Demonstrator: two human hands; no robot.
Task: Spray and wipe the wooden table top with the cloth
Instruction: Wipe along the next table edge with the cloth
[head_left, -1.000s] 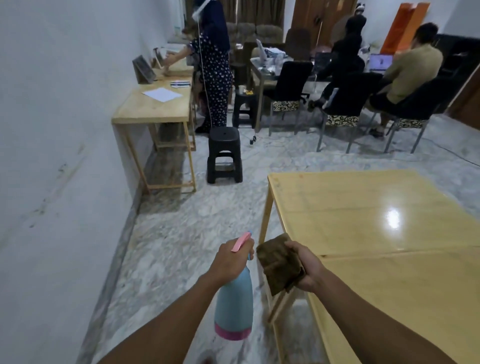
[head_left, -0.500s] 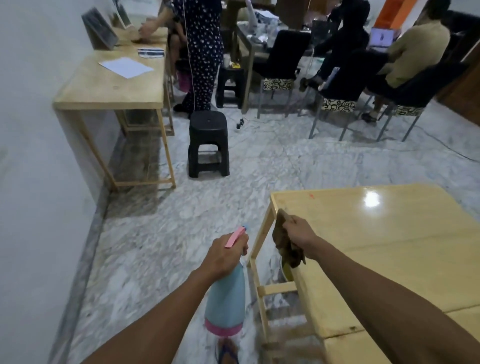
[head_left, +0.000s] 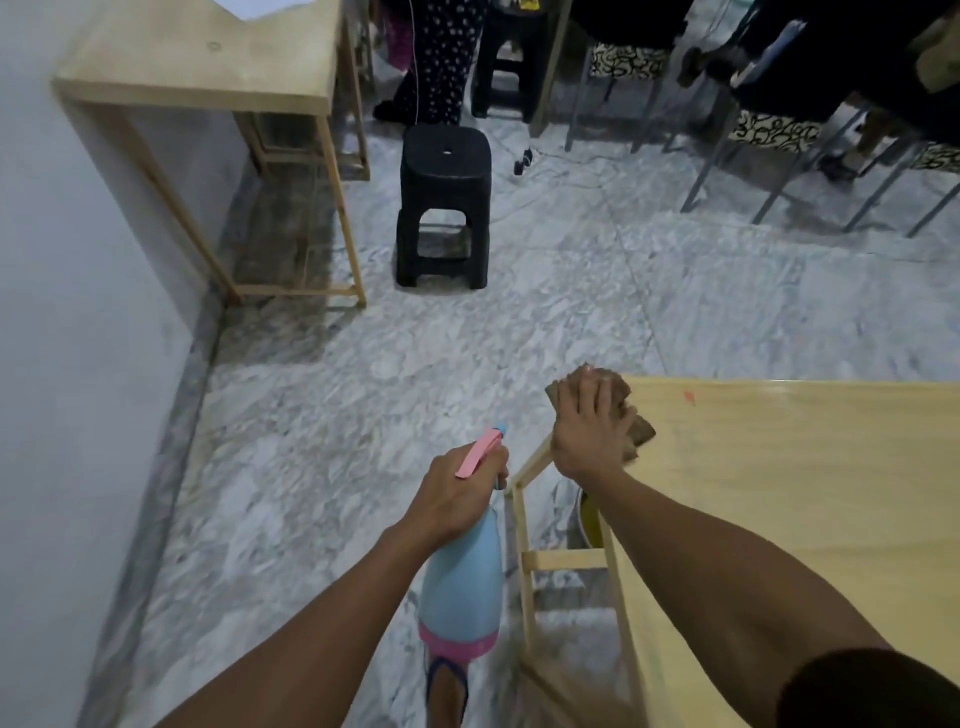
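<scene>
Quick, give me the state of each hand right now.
Left hand: grips the spray bottle by its neck, off the table.
Right hand: open, fingers straight, pressing the brown cloth onto the wooden table top at its corner.

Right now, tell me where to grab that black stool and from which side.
Grip the stool by its flat square seat, coming from above: the top faces up with nothing on it, and a small hole sits at its middle. From the near side, the open gap between the legs also offers a rim to hook, I'd judge.
</scene>
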